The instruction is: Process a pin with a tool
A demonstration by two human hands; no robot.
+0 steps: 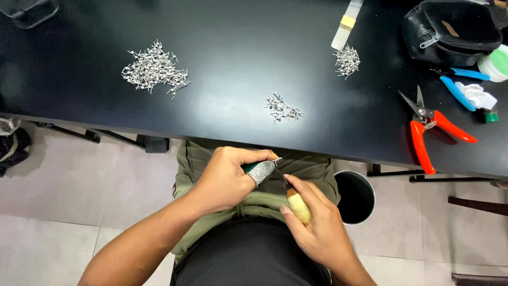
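Observation:
My left hand is closed over my lap, with a grey fabric guard on its thumb, and pinches a small metal piece at the fingertips. My right hand grips a small knife by its pale wooden handle; the dark blade points up toward the left thumb. Both hands sit just below the front edge of the black table.
On the table lie a large pile of small metal pins, a small pile and another. Orange-handled snips, blue-handled pliers and a black pouch are at right. A black bin stands under the table.

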